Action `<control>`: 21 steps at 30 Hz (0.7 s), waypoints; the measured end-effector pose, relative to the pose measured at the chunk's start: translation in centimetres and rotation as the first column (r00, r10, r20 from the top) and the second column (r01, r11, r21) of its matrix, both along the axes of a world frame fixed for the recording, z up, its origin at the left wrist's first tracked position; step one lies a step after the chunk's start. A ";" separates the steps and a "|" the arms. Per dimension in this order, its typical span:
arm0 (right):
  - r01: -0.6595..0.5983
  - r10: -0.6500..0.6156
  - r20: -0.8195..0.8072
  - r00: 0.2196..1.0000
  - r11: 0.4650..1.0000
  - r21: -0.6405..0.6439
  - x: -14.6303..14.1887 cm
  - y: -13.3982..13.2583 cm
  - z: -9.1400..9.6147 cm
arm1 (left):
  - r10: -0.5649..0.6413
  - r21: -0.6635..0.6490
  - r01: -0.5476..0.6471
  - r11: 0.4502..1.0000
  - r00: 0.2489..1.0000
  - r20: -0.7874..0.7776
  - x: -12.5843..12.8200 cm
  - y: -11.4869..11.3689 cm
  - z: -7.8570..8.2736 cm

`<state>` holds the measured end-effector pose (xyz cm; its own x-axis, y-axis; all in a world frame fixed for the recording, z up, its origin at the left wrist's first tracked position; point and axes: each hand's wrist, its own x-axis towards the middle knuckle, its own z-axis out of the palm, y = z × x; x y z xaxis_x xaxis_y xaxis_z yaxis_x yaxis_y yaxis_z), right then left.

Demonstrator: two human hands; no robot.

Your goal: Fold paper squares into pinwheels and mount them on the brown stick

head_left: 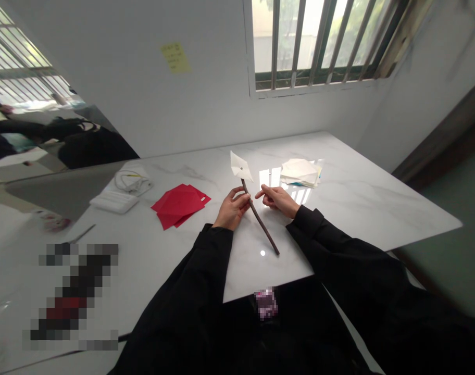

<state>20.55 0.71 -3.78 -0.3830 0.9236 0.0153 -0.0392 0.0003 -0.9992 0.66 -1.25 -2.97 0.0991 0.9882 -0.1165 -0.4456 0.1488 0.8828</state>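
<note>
My left hand (234,208) is closed around the upper part of a thin dark brown stick (264,225), its fingers pinching it just below the top. A white paper pinwheel (241,167) is fixed to the stick's upper end, with a small spot at its centre. The stick slants down to the right over the table. Just right of it, my right hand (277,200) has its index finger stretched toward the stick and the other fingers bent. That hand is apart from the stick and I see nothing in it.
Red paper sheets (180,204) lie left on the white marbled table (350,208). Cream paper sheets (300,172) are stacked at the back right. A white box (114,201) with a coiled cable (132,179) stands farther left. A yellow note (175,57) is on the wall.
</note>
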 end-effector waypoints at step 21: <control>-0.592 0.593 0.228 0.772 0.802 -0.082 0.7 -1.3 1.6 | 0.171 -0.074 -0.157 0.985 0.957 0.235 -2.2 1.3 1.0</control>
